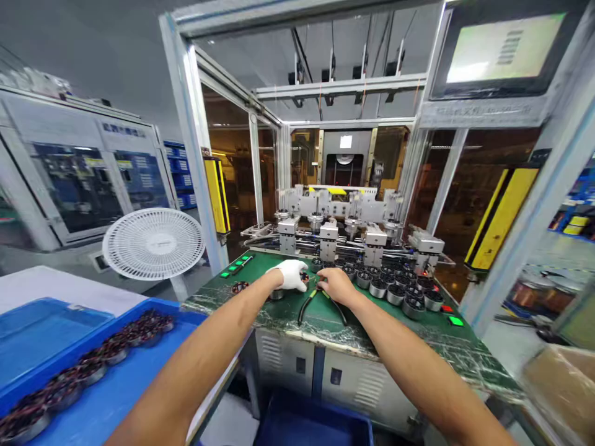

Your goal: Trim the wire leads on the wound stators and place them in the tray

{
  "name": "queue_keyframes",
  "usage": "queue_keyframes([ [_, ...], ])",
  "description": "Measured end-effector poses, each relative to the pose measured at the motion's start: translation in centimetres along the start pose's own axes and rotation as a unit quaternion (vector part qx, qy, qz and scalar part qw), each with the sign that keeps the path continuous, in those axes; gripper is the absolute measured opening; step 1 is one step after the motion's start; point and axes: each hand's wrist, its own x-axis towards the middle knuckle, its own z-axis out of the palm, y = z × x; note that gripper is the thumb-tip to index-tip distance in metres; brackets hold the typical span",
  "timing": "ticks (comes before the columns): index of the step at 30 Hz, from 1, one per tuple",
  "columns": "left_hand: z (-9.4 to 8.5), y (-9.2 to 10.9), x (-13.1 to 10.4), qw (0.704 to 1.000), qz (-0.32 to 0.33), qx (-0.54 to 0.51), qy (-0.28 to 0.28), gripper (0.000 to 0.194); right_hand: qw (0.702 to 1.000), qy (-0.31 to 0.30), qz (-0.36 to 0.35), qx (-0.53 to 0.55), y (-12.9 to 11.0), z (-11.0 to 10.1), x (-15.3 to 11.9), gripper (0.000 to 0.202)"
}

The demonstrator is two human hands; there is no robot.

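Note:
My left hand, in a white glove, is closed around a small round motor stator with dark windings, above the green bench top. My bare right hand is just to its right, fingertips pinched together near the stator; what they pinch is too small to make out. Below both hands, a pair of pliers with black and green handles lies spread on the bench. Under my left wrist sits a metal stator, partly covered, and another coil part lies farther left.
Several metal-ringed stators stand in rows at right. Behind them runs a fixture with metal clamp blocks inside a framed machine. A blue tray with a row of wound parts is at left, beside a white fan. A screen hangs upper right.

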Motion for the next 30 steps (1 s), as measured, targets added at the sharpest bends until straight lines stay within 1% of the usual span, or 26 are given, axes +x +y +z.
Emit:
queue_keyframes([
  [4,0.5,-0.4,-0.4,1.000,-0.021,0.001,0.001,0.056,1.000,0.004,-0.021,-0.007,-0.4,-0.2,-0.4,0.018],
  [8,1.4,0.2,-0.5,0.998,-0.051,0.002,0.027,0.038,0.998,0.015,-0.032,-0.044,-1.0,-0.7,-1.0,0.019],
  [10,1.2,0.5,-0.9,0.997,-0.054,-0.003,0.048,0.033,0.997,0.028,-0.039,-0.064,-1.2,-1.0,-1.5,0.019],
  [11,0.9,0.6,-1.3,0.997,-0.052,-0.007,0.064,0.031,0.996,0.040,-0.043,-0.072,-1.3,-1.1,-1.8,0.019],
  [14,-1.1,0.7,-3.6,0.990,-0.033,-0.028,0.136,0.036,0.988,0.104,-0.063,-0.090,-1.2,-1.9,-3.4,0.017],
  [16,-2.2,1.0,-6.3,0.980,-0.013,-0.046,0.191,0.046,0.978,0.167,-0.093,-0.088,-1.3,-2.8,-5.3,0.013],
  [17,-2.3,1.2,-8.0,0.975,-0.005,-0.054,0.214,0.051,0.970,0.201,-0.114,-0.082,-1.5,-3.2,-6.6,0.013],
  [18,-2.1,1.6,-9.9,0.969,0.003,-0.066,0.238,0.053,0.960,0.232,-0.140,-0.072,-1.9,-3.7,-8.0,0.016],
  [19,-1.5,2.0,-11.9,0.960,0.012,-0.085,0.266,0.052,0.949,0.260,-0.168,-0.059,-2.4,-4.2,-9.7,0.020],
  [20,-0.5,2.5,-13.9,0.950,0.020,-0.109,0.293,0.051,0.938,0.281,-0.199,-0.045,-3.0,-4.5,-11.4,0.023],
  [21,1.0,3.1,-16.0,0.936,0.031,-0.145,0.320,0.049,0.927,0.295,-0.231,-0.027,-3.8,-4.7,-13.2,0.024],
  [22,2.7,3.6,-18.0,0.923,0.037,-0.186,0.336,0.048,0.916,0.304,-0.261,-0.005,-4.7,-4.6,-14.9,0.023],
  [23,4.7,4.2,-19.9,0.914,0.039,-0.228,0.334,0.049,0.908,0.304,-0.287,0.019,-5.6,-4.1,-16.5,0.022],
  [24,6.8,4.7,-21.6,0.908,0.037,-0.271,0.316,0.050,0.902,0.298,-0.308,0.043,-6.6,-3.3,-18.0,0.021],
  [25,8.8,5.2,-23.1,0.905,0.030,-0.313,0.288,0.052,0.897,0.293,-0.324,0.066,-7.5,-2.1,-19.4,0.021],
  [27,12.6,5.9,-25.3,0.890,0.005,-0.392,0.233,0.053,0.892,0.278,-0.338,0.113,-9.2,0.9,-21.5,0.023],
  [28,14.1,6.1,-26.0,0.881,-0.010,-0.420,0.218,0.054,0.892,0.269,-0.337,0.135,-9.8,2.5,-22.4,0.024],
  [30,16.1,6.3,-26.8,0.870,-0.028,-0.438,0.226,0.055,0.896,0.243,-0.322,0.187,-10.5,4.7,-23.7,0.025],
])
